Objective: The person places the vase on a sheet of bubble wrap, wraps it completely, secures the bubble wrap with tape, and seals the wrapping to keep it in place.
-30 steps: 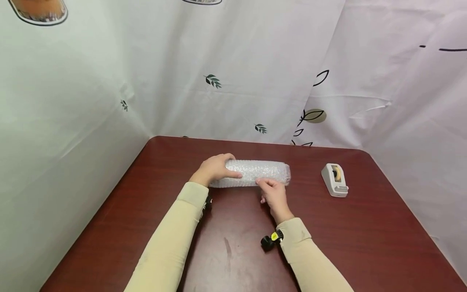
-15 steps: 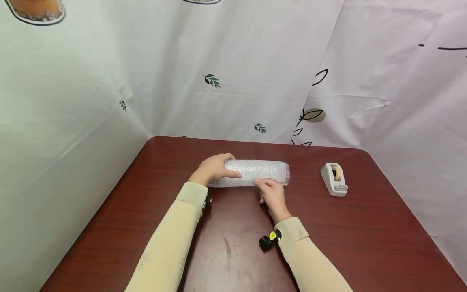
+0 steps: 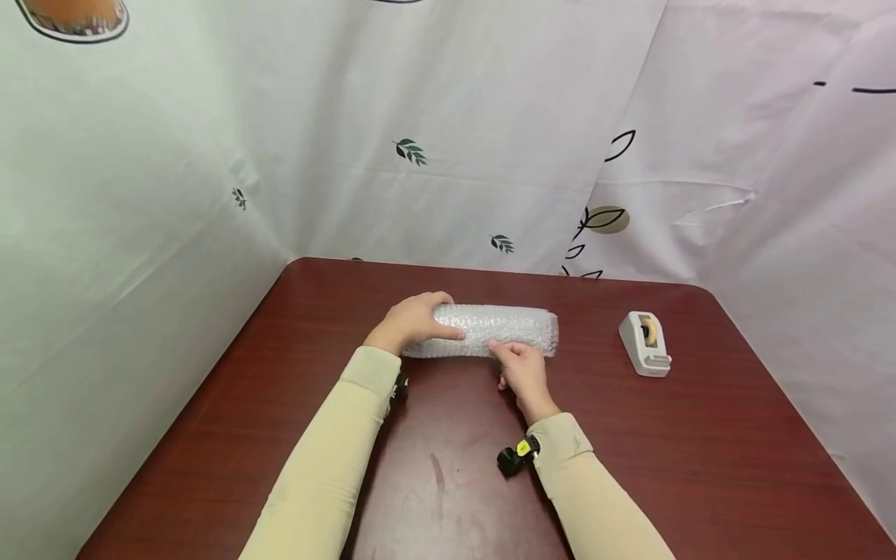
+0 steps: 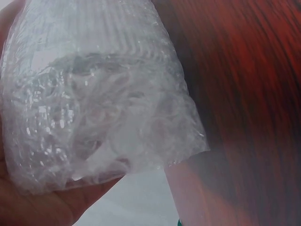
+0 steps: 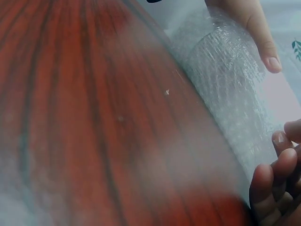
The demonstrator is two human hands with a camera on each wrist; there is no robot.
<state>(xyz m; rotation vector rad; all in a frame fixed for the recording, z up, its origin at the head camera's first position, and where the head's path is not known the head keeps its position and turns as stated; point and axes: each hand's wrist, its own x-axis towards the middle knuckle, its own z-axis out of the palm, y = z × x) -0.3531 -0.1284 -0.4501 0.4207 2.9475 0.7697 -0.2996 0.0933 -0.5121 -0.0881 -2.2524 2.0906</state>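
A roll of clear bubble wrap (image 3: 500,325) lies crosswise on the dark red table. What is inside it, if anything, I cannot make out. My left hand (image 3: 413,321) grips the roll's left end, thumb on the near side and fingers over the far side. The left wrist view shows the wrap's crumpled open end (image 4: 108,117) hanging past the palm. At the roll's near edge, right of its middle, my right hand (image 3: 525,373) pinches the bubble wrap between thumb and forefinger. Its other fingers (image 5: 262,183) are curled just beside the roll in the right wrist view.
A white tape dispenser (image 3: 644,344) with a yellowish tape roll stands to the right on the table (image 3: 700,435). White patterned cloth (image 3: 448,140) hangs behind the table and along both sides. Black wrist cameras (image 3: 509,462) are strapped at the sleeves.
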